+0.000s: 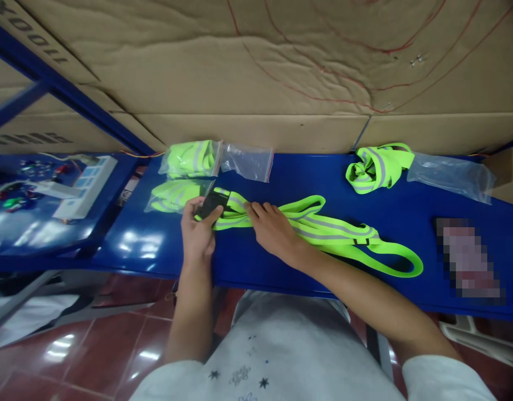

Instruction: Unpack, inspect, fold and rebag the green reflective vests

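A neon yellow-green strap with a grey reflective stripe (323, 233) lies in long folded loops across the blue table (243, 262). My left hand (200, 231) grips the black buckle (214, 205) at the strap's left end, thumb on top. Just right of the buckle, my right hand (273, 228) rests on the strap with its fingers bent over it; what is under the fingertips is hidden. A small black slider (361, 241) shows on the strap near its looped right end.
Two bagged straps (191, 159) lie behind my left hand, beside a flat plastic bag (248, 161). Another bundled strap (377, 167) and a clear bag (450, 175) lie at the back right. A pixelated object (469, 259) is at right. Cardboard (239, 83) stands behind.
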Tool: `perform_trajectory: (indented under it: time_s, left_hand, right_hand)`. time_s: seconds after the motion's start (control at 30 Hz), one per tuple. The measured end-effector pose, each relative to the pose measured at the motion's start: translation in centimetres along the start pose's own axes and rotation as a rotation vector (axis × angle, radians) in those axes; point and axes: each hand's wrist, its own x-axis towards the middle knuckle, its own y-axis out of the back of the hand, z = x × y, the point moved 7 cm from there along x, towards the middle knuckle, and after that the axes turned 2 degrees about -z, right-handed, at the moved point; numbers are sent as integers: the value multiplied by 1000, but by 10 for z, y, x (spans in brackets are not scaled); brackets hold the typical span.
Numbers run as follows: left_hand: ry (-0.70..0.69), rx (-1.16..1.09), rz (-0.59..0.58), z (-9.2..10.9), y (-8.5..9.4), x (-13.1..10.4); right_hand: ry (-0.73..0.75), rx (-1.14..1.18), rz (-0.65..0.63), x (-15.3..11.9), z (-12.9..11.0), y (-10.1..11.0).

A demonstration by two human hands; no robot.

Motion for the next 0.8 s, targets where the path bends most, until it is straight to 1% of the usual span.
perform_trajectory:
  time_s: [0.07, 0.13, 0.23, 0.33, 0.43, 0.5, 0.53, 0.57, 0.63, 0.7, 0.73, 0.8]
  left_hand:
    - [-2, 15, -9, -1, -1, -2]
    - [-11, 24, -12, -1, -3, -2]
    - [-59, 41, 16, 2, -1, -2]
    - [-110, 73, 34, 7, 2, -2]
    - [-148, 125, 34, 13, 3, -3]
    - [-177, 170, 39, 19, 0, -9]
    - [-215, 210, 45, 23, -2, -13]
    - [-272, 263, 41, 29, -7, -19]
    - [-438, 406, -6, 40, -22, -32]
    - [-615, 575, -114, 47, -44, -46]
    - [-677, 651, -180, 47, -54, -52]
    - [-743, 787, -298, 42, -69, -57]
  right_hand:
    - [-23, -4, -4, 2, 0, 1]
    - [-12, -2, -5, 4, 3, 3]
    - [108, 45, -34, 4, 10, 5]
    - [221, 123, -74, 1, 22, 6]
    - [245, 193, -88, -3, 33, 7]
    - [253, 191, -88, -7, 34, 6]
    - [258, 173, -83, -8, 32, 5]
    - [256, 150, -74, -10, 30, 4]
    - [221, 92, -51, -11, 24, 4]
    - [157, 34, -31, -10, 20, 3]
    - [125, 13, -23, -10, 17, 2]
    - [88, -6, -16, -9, 14, 1]
